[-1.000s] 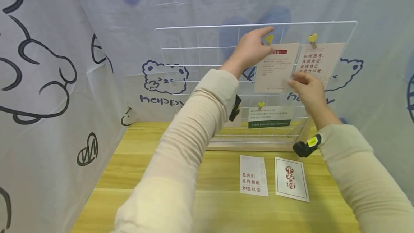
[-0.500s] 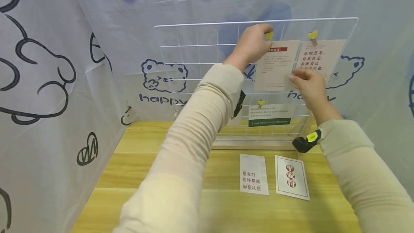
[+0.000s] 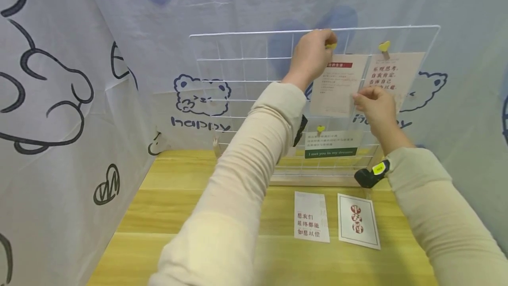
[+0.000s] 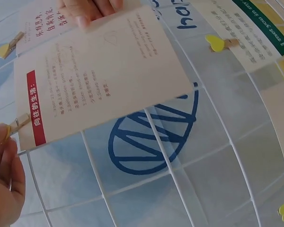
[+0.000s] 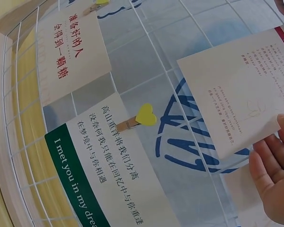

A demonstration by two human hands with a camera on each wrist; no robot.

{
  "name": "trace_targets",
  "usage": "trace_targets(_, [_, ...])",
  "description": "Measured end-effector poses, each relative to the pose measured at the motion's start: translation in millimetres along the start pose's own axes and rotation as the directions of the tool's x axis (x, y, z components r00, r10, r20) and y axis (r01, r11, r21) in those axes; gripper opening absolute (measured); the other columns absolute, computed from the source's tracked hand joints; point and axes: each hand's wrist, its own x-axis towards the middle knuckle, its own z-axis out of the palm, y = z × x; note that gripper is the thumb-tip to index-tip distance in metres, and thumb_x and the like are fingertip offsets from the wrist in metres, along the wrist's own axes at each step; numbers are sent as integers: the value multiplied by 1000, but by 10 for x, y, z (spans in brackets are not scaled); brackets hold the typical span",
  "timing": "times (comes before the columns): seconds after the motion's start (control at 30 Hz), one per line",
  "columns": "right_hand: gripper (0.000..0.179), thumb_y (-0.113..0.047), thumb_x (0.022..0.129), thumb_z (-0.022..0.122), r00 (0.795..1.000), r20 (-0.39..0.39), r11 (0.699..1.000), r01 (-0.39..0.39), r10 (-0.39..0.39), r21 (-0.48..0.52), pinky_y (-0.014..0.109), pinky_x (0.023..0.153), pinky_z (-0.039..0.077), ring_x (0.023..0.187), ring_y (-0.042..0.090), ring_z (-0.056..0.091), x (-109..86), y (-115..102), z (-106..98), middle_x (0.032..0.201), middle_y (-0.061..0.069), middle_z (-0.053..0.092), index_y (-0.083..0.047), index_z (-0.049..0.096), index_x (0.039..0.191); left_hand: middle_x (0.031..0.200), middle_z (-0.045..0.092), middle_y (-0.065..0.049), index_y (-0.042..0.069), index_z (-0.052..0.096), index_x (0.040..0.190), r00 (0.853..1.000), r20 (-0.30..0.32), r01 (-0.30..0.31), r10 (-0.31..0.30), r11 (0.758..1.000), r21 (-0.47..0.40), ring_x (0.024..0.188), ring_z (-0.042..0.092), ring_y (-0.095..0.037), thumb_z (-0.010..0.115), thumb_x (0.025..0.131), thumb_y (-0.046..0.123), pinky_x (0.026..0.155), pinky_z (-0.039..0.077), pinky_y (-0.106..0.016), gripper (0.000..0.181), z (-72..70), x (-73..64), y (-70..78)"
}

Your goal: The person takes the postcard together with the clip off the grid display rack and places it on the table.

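My left hand pinches a small wooden clothespin with a yellow heart at the top-left corner of a pale card with a red title strip. The card lies before a white wire grid panel. With thumb and fingertips, my right hand holds the card's right edge; the right wrist view shows the thumb on its face. To the right hangs another pale card with red writing, under its own heart clothespin. The right hand partly covers that card.
Lower on the grid hangs a green-banded card, and a red-lettered card hangs beside it. Two more cards, one red-lettered and one bordered, lie on the wooden table. A printed curtain stands behind.
My left fingers have closed around the heart clothespin, where the index finger was stretched out above it. The card's lower edge has shifted slightly left. The right hand stays at the card's edge.
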Motion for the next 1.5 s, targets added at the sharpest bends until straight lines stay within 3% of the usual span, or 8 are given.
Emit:
trace_targets(0.2, [31, -23, 72, 68, 1000, 9, 996, -17, 16, 85, 22, 69, 48, 84, 16, 57, -119, -145, 32, 96, 5, 56, -12, 56, 98, 102, 56, 11, 23, 60, 104, 999, -38, 27, -26, 1000, 9, 92, 49, -4, 48, 89, 21, 76, 37, -14, 19, 9, -13, 12])
trace_targets(0.47, [42, -35, 69, 68, 1000, 5, 999, 11, -12, 43, 23, 71, 48, 89, 20, 56, 36, 36, 8, 103, 5, 56, -13, 56, 102, 98, 58, 12, 23, 61, 102, 995, -74, 67, -68, 998, -17, 90, 50, -4, 50, 88, 21, 73, 37, -14, 18, 46, -17, 37])
trace_targets(0.67, [36, -28, 71, 68, 1000, 18, 996, -3, 1, 90, 26, 73, 48, 89, 20, 57, 172, 189, -44, 104, 4, 56, -13, 56, 101, 99, 58, 9, 21, 61, 101, 996, -84, 30, -32, 999, -23, 90, 51, -5, 49, 88, 16, 74, 38, -13, 18, 82, -20, 39])
trace_targets(0.83, [42, -35, 70, 67, 999, 20, 997, 45, -46, 55, 28, 74, 47, 90, 22, 56, 287, 375, -69, 106, 5, 56, -13, 55, 103, 99, 58, 8, 18, 61, 99, 995, -102, -9, 7, 1000, -20, 91, 51, -5, 49, 88, 12, 75, 37, -11, 18, 112, -39, 24])
trace_targets(1.1, [41, -32, 68, 69, 993, 10, 986, 116, -118, 124, 31, 72, 48, 87, 26, 58, 382, 519, -91, 103, 9, 57, -9, 57, 100, 95, 60, 5, 14, 62, 94, 980, -172, -98, 96, 995, -7, 89, 51, -6, 50, 85, 7, 75, 35, -9, 17, 111, -59, -7])
trace_targets(1.37, [39, -26, 67, 72, 987, 11, 962, 156, -162, 226, 30, 67, 50, 82, 28, 58, 440, 637, -58, 97, 13, 58, -5, 58, 96, 92, 60, 3, 11, 63, 91, 968, -234, -123, 89, 984, -132, 86, 52, -7, 55, 83, 5, 72, 36, -8, 13, 105, -62, -45])
trace_targets(1.43, [36, -24, 67, 72, 985, 4, 954, 167, -173, 247, 29, 64, 50, 78, 26, 59, 395, 601, -46, 94, 13, 59, -5, 59, 94, 91, 61, 3, 10, 63, 90, 966, -248, -125, 79, 976, -176, 85, 53, -7, 55, 82, 4, 72, 36, -7, 12, 104, -67, -53])
trace_targets(1.5, [28, -18, 70, 70, 987, 33, 950, 140, -155, 279, 28, 64, 50, 74, 24, 60, 216, 430, -42, 90, 12, 60, -3, 58, 91, 90, 61, 2, 10, 63, 89, 960, -272, -135, 74, 968, -213, 84, 53, -6, 56, 82, 5, 71, 35, -7, 11, 109, -82, -67])
